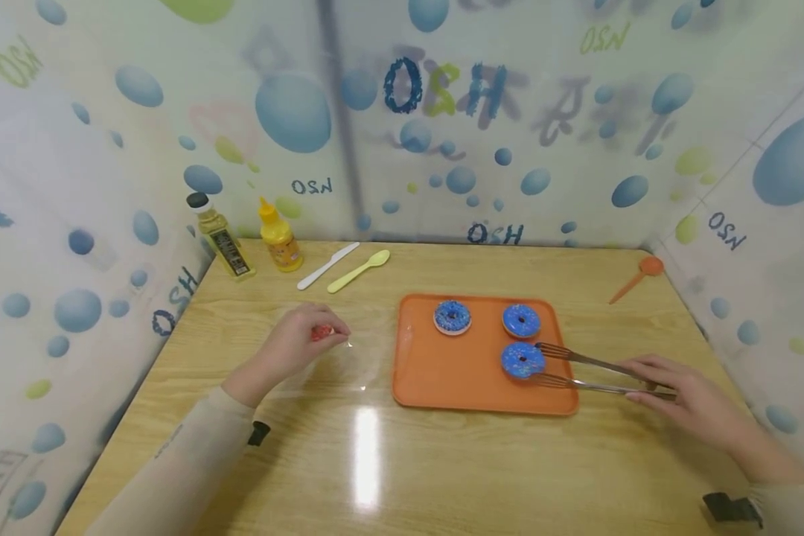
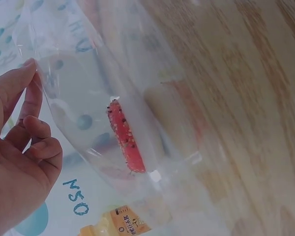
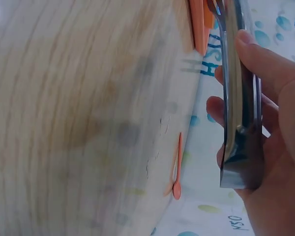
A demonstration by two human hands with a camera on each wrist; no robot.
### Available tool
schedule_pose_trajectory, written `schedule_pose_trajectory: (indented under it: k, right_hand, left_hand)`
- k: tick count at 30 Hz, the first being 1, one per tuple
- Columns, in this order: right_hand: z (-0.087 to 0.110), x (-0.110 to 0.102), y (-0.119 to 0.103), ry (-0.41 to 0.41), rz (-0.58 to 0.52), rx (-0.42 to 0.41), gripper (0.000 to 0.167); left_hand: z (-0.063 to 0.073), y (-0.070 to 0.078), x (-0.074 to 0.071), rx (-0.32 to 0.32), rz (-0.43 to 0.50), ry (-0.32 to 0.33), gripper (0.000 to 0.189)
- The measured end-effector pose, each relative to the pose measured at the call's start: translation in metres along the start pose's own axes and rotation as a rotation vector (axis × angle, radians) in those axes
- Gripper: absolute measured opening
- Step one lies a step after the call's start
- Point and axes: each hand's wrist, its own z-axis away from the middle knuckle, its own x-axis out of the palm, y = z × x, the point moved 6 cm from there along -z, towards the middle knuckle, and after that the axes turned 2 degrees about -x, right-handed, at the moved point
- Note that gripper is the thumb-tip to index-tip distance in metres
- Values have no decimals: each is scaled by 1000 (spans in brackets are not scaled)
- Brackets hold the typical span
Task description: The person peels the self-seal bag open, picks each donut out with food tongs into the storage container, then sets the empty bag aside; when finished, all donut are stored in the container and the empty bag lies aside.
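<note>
My left hand (image 1: 298,339) pinches the edge of a clear plastic bag (image 2: 73,98) between thumb and fingers, left of the orange tray (image 1: 435,376). Inside the bag stands a red-topped doughnut (image 2: 124,135) with sprinkles, seen edge-on in the left wrist view. My right hand (image 1: 686,402) grips metal tongs (image 3: 243,98) with fork-shaped ends. These ends lie at the right side of the front blue doughnut (image 1: 519,360) on the tray. Behind it sits another blue doughnut (image 1: 521,321), and a third, darker blue doughnut (image 1: 452,316) rests near the tray's back edge.
At the back left stand an oil bottle (image 1: 228,242) and a yellow squeeze bottle (image 1: 281,244). A white knife (image 1: 328,266) and a yellow spoon (image 1: 358,272) lie beside them. An orange spoon (image 1: 650,266) lies at the back right, near the patterned curtain (image 1: 563,208).
</note>
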Motion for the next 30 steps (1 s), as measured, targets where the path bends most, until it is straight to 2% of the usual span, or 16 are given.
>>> schedule_pose_trajectory:
  k: [6,13,18,22,25,30]
  right_hand:
    - [-1,-4,4,-31,12,14,57]
    - [3,-2,11,-49,-23,48,59]
    - [2,-7,12,-3,-58,66,63]
    - [-5,-8,4,22,-96,72,62]
    - [-15,-6,-8,34,-90,51,57]
    - [-35,2,-26,50,-68,75,52]
  left_hand:
    - [-1,1,-1,7,-4,4,6]
    - [-1,0,0,12,-10,-1,7]
    - [0,0,1,8,-15,-4,6]
    - [0,0,1,6,-12,-5,6]
    - [-1,1,2,3,-10,-4,6]
    - [-2,2,0,7,0,3,5]
